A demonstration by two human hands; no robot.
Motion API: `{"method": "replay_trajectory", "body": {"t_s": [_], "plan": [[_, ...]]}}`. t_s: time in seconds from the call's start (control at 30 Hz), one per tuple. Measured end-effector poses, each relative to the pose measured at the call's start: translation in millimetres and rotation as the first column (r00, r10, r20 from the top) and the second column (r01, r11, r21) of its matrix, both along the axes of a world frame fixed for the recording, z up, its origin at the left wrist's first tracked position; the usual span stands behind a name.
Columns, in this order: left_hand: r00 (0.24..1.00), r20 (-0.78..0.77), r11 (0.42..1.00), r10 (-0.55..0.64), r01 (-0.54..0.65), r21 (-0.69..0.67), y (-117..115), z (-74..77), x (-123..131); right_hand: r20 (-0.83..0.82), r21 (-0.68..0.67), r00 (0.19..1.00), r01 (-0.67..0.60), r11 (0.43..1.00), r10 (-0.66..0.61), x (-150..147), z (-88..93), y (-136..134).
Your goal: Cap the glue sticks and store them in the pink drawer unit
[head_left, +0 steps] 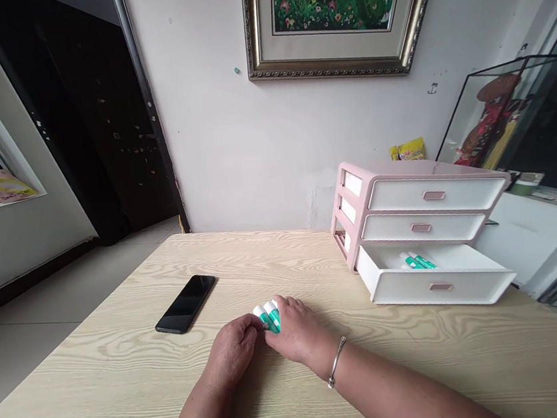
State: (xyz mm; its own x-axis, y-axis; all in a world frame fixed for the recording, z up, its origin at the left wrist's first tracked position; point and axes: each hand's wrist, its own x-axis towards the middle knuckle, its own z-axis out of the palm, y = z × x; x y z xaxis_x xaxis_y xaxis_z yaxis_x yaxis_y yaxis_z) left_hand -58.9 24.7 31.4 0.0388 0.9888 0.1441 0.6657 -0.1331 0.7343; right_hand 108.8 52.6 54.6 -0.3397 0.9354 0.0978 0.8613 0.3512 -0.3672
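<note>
Several white-capped green tubes, which look like glue sticks [267,316], are bunched side by side at the middle of the table. My right hand [296,328], with a silver bracelet at the wrist, curls around them from the right and covers part of them. From the left, my left hand [234,347] presses its bent fingers against their near end. Its fingertips are partly hidden. To the right stands a pink and white drawer unit [364,192]. Its bottom drawer [418,290] is pulled out, with similar green and white sticks [419,261] lying inside.
A black phone [186,305] lies left of my hands on the wood-grain table [127,380]. On top of the drawer unit sits a yellow packet [408,150]. Behind are a framed picture [332,58] on the wall and a glass case [489,114] at the right.
</note>
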Motion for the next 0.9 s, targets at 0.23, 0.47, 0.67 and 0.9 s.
{"method": "replay_trajectory", "body": {"t_s": [0.23, 0.47, 0.67, 0.9], "plan": [[0.999, -0.033, 0.999, 0.039, -0.038, 0.012, -4, 5.8, 4, 0.134, 0.051, 0.989, -0.077, 0.996, 0.069, 1, -7.6, 8], [0.994, -0.087, 0.998, 0.066, -0.067, -0.010, -8, 13.5, 3, 0.299, 0.053, 0.953, -0.060, 0.997, 0.041, 13, 4.2, 13], [0.993, -0.103, 0.998, 0.051, -0.054, -0.021, 0, 0.3, -3, 0.247, 0.104, 0.969, -0.040, 0.994, 0.014, 55, -11.3, 28], [0.989, -0.138, 0.999, 0.053, -0.053, 0.003, 3, -2.3, -4, 0.147, 0.296, 0.986, 0.028, 0.955, -0.074, 155, 51.4, 54]]}}
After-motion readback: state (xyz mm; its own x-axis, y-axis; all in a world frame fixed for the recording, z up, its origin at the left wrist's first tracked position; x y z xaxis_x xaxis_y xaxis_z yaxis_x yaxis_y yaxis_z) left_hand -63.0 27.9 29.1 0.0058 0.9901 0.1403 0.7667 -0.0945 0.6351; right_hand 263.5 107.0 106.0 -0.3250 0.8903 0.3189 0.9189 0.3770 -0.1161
